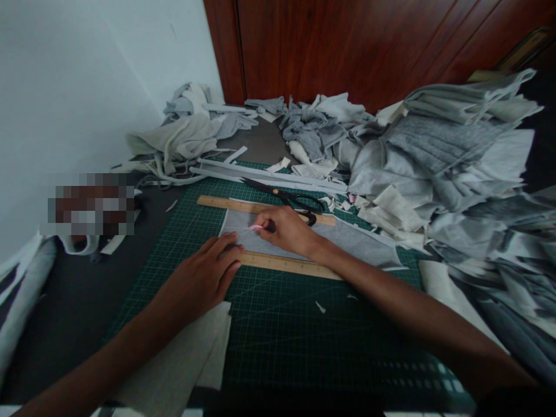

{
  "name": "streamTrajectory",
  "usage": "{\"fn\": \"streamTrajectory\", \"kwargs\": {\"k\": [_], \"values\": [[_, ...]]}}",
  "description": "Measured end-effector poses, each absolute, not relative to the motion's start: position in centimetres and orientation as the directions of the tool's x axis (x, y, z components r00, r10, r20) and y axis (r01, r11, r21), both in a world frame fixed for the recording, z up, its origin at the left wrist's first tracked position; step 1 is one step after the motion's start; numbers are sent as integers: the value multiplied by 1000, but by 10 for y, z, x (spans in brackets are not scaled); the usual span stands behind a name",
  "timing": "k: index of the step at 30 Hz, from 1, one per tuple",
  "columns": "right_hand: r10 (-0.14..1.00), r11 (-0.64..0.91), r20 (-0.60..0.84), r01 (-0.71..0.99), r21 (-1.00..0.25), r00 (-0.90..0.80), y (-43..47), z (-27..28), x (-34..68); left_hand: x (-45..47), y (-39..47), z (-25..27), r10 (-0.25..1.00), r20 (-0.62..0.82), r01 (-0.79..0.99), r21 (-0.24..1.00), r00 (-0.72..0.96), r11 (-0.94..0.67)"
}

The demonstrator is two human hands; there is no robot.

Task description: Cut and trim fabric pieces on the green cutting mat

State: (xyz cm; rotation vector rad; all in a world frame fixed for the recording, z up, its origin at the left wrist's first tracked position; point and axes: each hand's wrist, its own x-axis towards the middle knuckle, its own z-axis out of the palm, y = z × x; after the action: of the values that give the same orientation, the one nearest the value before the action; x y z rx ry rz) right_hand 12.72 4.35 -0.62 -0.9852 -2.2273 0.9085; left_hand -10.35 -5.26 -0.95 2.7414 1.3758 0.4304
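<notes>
A piece of grey fabric (356, 242) lies flat on the green cutting mat (278, 324). My right hand (284, 229) rests over it, pinching a small pink piece of tailor's chalk (256, 227) against the cloth. My left hand (212, 269) lies palm down with its fingers stretched, the tips on the fabric's left edge and on the end of the near wooden ruler (286, 264). Another wooden ruler (217, 202) crosses the far side of the fabric. Black scissors (275, 191) lie beyond it, their handles partly over that ruler.
Heaps of grey and cream fabric (434, 139) crowd the right side and back. More cloth (178, 136) is piled by the white wall (65, 87). Cream fabric (212, 347) lies under my left forearm. Small scraps (320, 307) dot the mat. A blurred-out patch (91, 205) is at left.
</notes>
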Motion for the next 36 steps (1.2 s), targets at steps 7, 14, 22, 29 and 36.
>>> {"fn": "streamTrajectory", "kwargs": {"k": [7,14,22,29,36], "values": [[790,492,178,435,-754,-586,42,-7,129,-104,-52,-11,805,207,784,192,555,-590],[802,474,151,461,-750,-578,42,-5,135,-104,-52,-11,809,211,785,203,549,-586],[818,455,149,466,-759,-556,39,-7,145,-103,-52,-9,805,208,785,188,556,-591],[824,461,153,487,-742,-546,38,-8,152,-103,-51,-9,818,211,791,214,536,-573],[815,468,149,485,-738,-560,38,-6,155,-103,-51,-9,817,210,788,218,538,-575]]}}
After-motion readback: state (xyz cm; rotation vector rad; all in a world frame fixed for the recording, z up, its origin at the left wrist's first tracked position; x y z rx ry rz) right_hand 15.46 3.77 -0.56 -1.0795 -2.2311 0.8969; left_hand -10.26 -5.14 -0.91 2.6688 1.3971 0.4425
